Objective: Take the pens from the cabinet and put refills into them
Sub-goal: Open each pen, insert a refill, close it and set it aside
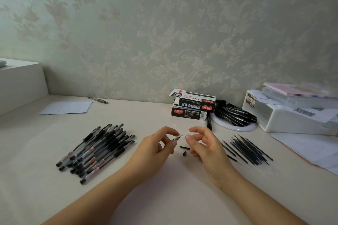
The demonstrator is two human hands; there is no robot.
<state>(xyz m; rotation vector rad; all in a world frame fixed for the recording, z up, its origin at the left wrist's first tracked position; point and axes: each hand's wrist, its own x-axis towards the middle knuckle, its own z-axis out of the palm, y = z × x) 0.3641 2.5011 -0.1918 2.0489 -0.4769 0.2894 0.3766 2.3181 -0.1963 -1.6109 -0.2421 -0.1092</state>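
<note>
The left hand (157, 142) pinches a pen tip (177, 138) whose long axis points up and right, toward the right hand (203, 142), which hangs loosely curled and empty just beside it. Refills (250, 149) lie right, pens (98, 150) left, on the pale tabletop (164, 184) under a flowered wall

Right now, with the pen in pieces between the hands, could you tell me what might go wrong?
1. The small black parts lie loose on the desk under the right hand; a brush could roll them away.
2. The left hand pinches only the pen tip; it may slip.
3. The refills lie close by the right wrist and could be scattered.
</note>
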